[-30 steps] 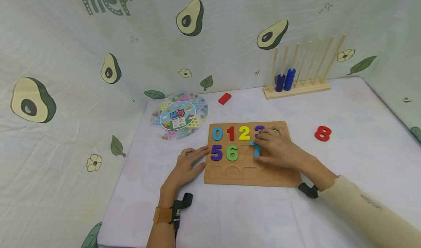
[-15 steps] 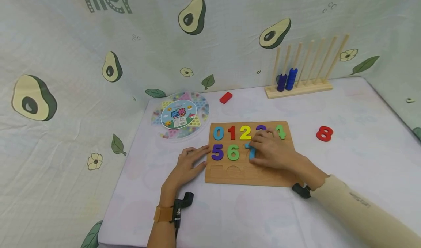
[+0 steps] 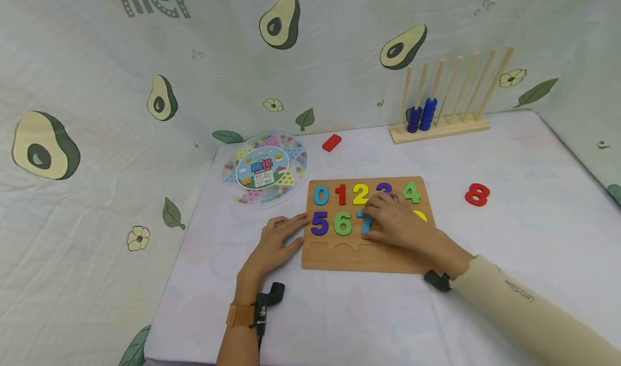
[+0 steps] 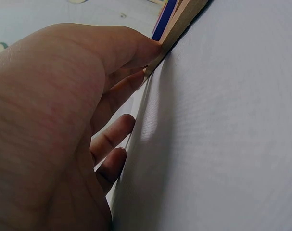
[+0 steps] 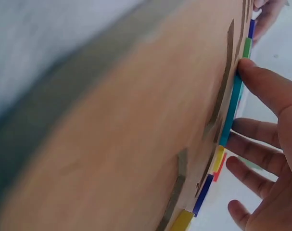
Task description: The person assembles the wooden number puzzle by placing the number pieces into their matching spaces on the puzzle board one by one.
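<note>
A wooden number board (image 3: 330, 262) lies on the table. My right hand (image 3: 395, 221) reaches over it and pinches the light blue number 7 (image 3: 366, 225) between thumb and fingers, just right of the green 6 (image 3: 342, 223). In the right wrist view the blue edge of the 7 (image 5: 231, 113) runs close along the board's surface between thumb and fingertips. My left hand (image 3: 277, 244) touches the board's left edge with fairly straight fingers; its thumb (image 4: 146, 49) meets the wooden side in the left wrist view. The purple 3 (image 3: 384, 187) and a yellow piece (image 3: 420, 215) are partly hidden.
A red number 8 (image 3: 477, 194) lies on the table right of the board. Behind stand a peg rack (image 3: 439, 133) with blue and purple beads, a red block (image 3: 332, 143) and a round clear game box (image 3: 264, 169). A printed cloth hangs behind the table.
My right hand has slid left over the board with the blue 7, closer to the green 6. The green 4 and a yellow piece have come into sight. My left hand stays put.
</note>
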`<move>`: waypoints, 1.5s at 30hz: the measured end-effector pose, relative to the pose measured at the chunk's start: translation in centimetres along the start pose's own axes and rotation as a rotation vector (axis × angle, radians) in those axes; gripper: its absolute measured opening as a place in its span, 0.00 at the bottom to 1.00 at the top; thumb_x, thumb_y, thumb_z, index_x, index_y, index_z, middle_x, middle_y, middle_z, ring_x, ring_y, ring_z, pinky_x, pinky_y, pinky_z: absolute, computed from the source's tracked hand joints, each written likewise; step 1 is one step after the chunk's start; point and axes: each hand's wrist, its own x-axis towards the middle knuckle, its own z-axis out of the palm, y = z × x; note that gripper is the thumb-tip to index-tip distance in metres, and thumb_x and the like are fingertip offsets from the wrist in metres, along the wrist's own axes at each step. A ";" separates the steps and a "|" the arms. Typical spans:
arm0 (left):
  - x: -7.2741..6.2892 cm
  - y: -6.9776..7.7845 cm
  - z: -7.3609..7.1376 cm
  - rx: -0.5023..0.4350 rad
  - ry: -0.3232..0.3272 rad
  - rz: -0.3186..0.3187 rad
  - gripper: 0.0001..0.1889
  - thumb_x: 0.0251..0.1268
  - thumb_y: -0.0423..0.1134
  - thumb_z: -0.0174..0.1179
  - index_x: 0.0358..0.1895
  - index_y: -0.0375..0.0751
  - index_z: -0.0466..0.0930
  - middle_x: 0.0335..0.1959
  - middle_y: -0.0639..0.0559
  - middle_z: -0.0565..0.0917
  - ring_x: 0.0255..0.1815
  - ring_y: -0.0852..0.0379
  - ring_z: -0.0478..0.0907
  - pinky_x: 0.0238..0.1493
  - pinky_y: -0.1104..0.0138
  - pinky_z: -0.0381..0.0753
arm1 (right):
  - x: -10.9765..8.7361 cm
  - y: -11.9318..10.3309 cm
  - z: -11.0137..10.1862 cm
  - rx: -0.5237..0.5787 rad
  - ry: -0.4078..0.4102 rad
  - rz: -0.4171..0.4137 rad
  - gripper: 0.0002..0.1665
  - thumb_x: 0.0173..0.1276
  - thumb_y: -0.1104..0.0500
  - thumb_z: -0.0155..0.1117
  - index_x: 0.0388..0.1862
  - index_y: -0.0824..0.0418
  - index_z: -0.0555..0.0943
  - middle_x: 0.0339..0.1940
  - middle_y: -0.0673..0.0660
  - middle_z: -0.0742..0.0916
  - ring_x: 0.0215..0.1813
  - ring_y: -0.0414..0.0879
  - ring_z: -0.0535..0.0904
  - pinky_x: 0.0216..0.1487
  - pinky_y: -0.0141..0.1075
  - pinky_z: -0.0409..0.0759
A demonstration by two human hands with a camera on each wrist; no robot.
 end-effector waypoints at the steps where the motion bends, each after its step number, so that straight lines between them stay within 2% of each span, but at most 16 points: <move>1: 0.0 0.0 0.0 -0.002 -0.002 -0.003 0.26 0.75 0.49 0.55 0.74 0.60 0.68 0.76 0.64 0.65 0.68 0.49 0.58 0.62 0.47 0.58 | 0.0 0.0 0.0 0.001 0.000 0.002 0.34 0.60 0.39 0.75 0.55 0.61 0.84 0.56 0.57 0.82 0.65 0.57 0.69 0.65 0.62 0.57; 8: 0.0 -0.2 0.3 0.004 -0.020 -0.021 0.26 0.76 0.51 0.54 0.75 0.62 0.67 0.76 0.66 0.64 0.69 0.50 0.57 0.64 0.47 0.57 | -0.8 0.3 -0.4 0.016 0.005 0.013 0.31 0.63 0.42 0.72 0.57 0.61 0.84 0.57 0.58 0.83 0.65 0.58 0.70 0.65 0.62 0.58; 15: 0.0 0.0 0.0 0.011 -0.018 -0.024 0.26 0.75 0.50 0.55 0.74 0.61 0.68 0.76 0.66 0.64 0.69 0.49 0.57 0.65 0.46 0.56 | -1.8 1.8 -1.6 0.036 0.045 0.007 0.27 0.64 0.45 0.73 0.56 0.61 0.84 0.57 0.57 0.84 0.65 0.59 0.71 0.63 0.63 0.57; 18: 0.1 0.0 -0.1 0.011 -0.018 -0.022 0.26 0.75 0.50 0.55 0.74 0.60 0.68 0.76 0.66 0.64 0.69 0.49 0.57 0.65 0.46 0.56 | -2.5 2.5 -2.1 0.039 0.064 0.013 0.26 0.64 0.46 0.73 0.54 0.61 0.84 0.55 0.57 0.84 0.63 0.57 0.72 0.60 0.60 0.59; 22: 0.1 0.0 0.0 0.014 -0.012 -0.012 0.26 0.75 0.49 0.55 0.74 0.60 0.68 0.76 0.65 0.64 0.68 0.49 0.58 0.66 0.45 0.56 | -3.4 3.4 -2.6 0.044 0.061 0.052 0.24 0.64 0.47 0.73 0.53 0.60 0.85 0.54 0.56 0.84 0.61 0.56 0.72 0.58 0.57 0.59; 27: 0.0 -0.1 0.0 0.017 -0.008 -0.012 0.26 0.75 0.50 0.55 0.74 0.61 0.68 0.75 0.66 0.64 0.69 0.48 0.58 0.66 0.45 0.56 | -4.2 4.4 -3.3 0.031 0.008 0.130 0.26 0.65 0.47 0.72 0.55 0.62 0.84 0.56 0.58 0.84 0.64 0.59 0.71 0.63 0.61 0.57; 32: -0.5 -0.1 -0.3 0.013 0.003 -0.027 0.26 0.75 0.49 0.56 0.74 0.62 0.69 0.75 0.67 0.65 0.69 0.48 0.58 0.64 0.45 0.56 | -4.6 5.4 -4.0 0.018 -0.029 0.181 0.26 0.65 0.48 0.72 0.56 0.62 0.83 0.57 0.60 0.83 0.65 0.61 0.70 0.62 0.61 0.57; 39: -0.4 -0.3 -0.2 0.011 0.014 0.008 0.26 0.75 0.49 0.56 0.74 0.59 0.69 0.75 0.64 0.65 0.68 0.47 0.58 0.64 0.44 0.56 | -5.9 7.1 -4.6 -0.032 -0.025 0.249 0.27 0.65 0.47 0.72 0.56 0.63 0.83 0.57 0.62 0.83 0.65 0.62 0.69 0.61 0.61 0.58; 45: -0.2 -0.2 0.0 0.004 -0.006 -0.008 0.26 0.76 0.51 0.54 0.74 0.61 0.68 0.76 0.66 0.64 0.69 0.48 0.58 0.64 0.44 0.57 | -7.2 8.5 -5.2 -0.059 0.005 0.254 0.23 0.65 0.51 0.71 0.54 0.64 0.83 0.55 0.63 0.83 0.63 0.63 0.71 0.57 0.62 0.60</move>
